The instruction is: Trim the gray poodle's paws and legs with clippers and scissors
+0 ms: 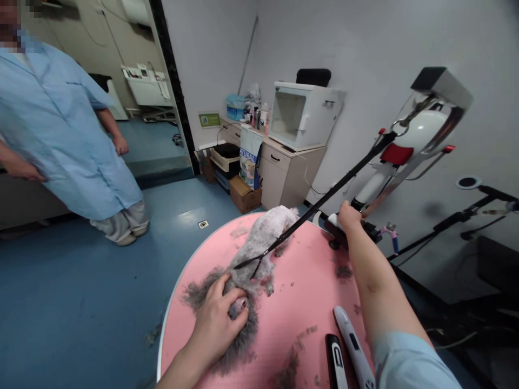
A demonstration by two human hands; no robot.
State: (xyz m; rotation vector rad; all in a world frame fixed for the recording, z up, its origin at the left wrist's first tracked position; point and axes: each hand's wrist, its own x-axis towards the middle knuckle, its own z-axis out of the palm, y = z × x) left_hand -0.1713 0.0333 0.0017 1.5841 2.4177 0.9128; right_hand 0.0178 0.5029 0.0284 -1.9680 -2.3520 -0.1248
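Observation:
A small grey dog (257,243) with a close-clipped body and a long, shaggy head lies on the pink round table (312,270). My left hand (221,313) curves over the dog's head, thumb and fingers bent around it. A black grooming strap (312,213) runs from a metal ring on the raised arm down to the dog's neck area. On the right, my right hand (349,216) is closed near the foot of the grooming arm (375,183); what its fingers hold is hidden. Two clippers, one black (336,359) and one pale (352,346), rest by the near right edge.
Loose hair tufts (290,367) lie on the tabletop. Pink-and-blue scissors (391,237) hang beside the arm's base. A person in a light blue smock (68,124) stands at left. Behind are a cabinet (279,173), a white box with a glass door (306,113) and a carton (245,194).

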